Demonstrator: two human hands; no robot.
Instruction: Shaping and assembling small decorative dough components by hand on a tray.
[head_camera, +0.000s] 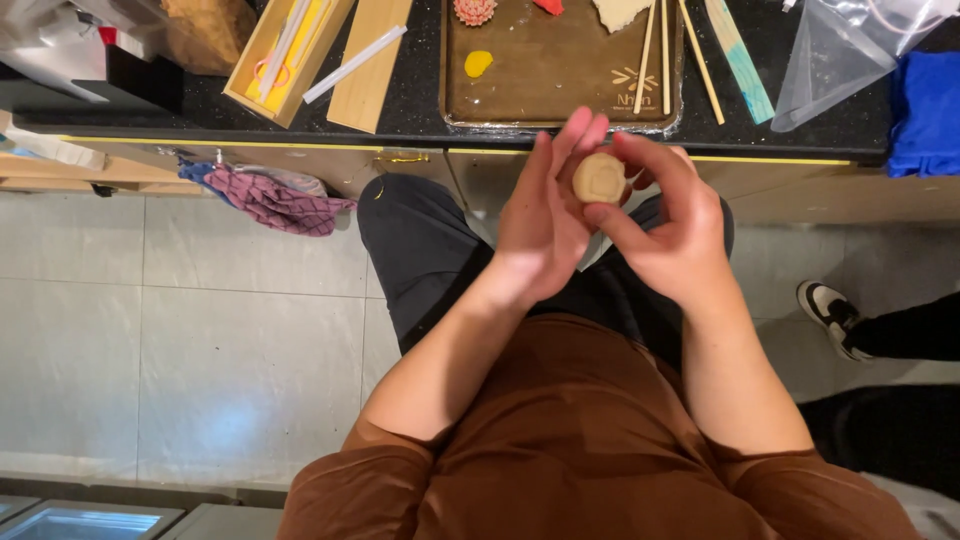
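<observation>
Nearest the camera, both forearms rise from a brown shirt and meet just short of the worktop's front edge. The left hand (540, 215) is open and nearly flat, fingers straight, its palm pressed against one side of a small tan dough ball (599, 178). The right hand (672, 225) curls loosely around the other side, thumb and fingertips touching the ball, so the piece is pinched between the two hands, in the air above the lap and not resting on anything. To shape it well, I judge that even, light pressure from the flat palm, with the curled fingers turning the ball, would keep it round; squeezing hard would flatten it or smear the faint square mark on its face.

Beyond the hands, a brown mat (560, 90) lies at the front edge of the dark worktop (420, 110), carrying a yellow dab (478, 63), a pink moulded flower (475, 10) and a pale sheet of dough (618, 12). Thin wooden sticks (650, 50) lie across its right side. Toward the left, a wooden box (285, 55) holds tools; toward the right sit a clear plastic bag (850, 50) and a blue cloth (925, 110). A checked rag (270, 200) hangs below the edge. Another person's shoe (830, 315) stands on the floor at the right. Nothing blocks the hands.
</observation>
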